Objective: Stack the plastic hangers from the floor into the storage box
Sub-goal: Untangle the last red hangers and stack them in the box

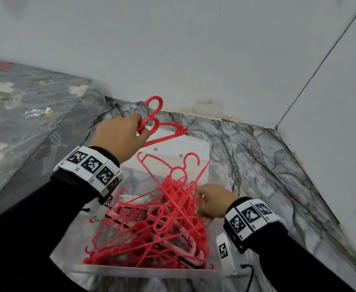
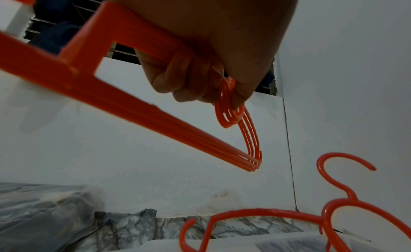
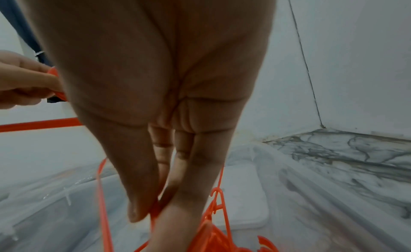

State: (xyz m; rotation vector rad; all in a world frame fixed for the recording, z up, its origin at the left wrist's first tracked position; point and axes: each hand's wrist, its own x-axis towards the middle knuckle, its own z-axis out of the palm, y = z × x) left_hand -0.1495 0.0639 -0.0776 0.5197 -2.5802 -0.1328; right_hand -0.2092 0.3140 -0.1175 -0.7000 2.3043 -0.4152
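My left hand [image 1: 143,131] is raised over the far end of the clear storage box [image 1: 143,271] and grips a flat bundle of several red plastic hangers [image 1: 164,131] just below their hooks. In the left wrist view its fingers [image 2: 191,83] curl round that bundle [image 2: 133,106]. A tangled pile of red hangers [image 1: 158,226] fills the box. My right hand [image 1: 200,205] reaches into the pile's right side. In the right wrist view its thumb and forefinger [image 3: 153,211] pinch a thin hanger bar [image 3: 102,194].
A white lid [image 1: 194,146] lies at the box's far end. Grey-veined marble floor [image 1: 257,165] runs to the white walls and the corner [image 1: 277,127]. A flower-patterned mattress [image 1: 25,106] lies on the left.
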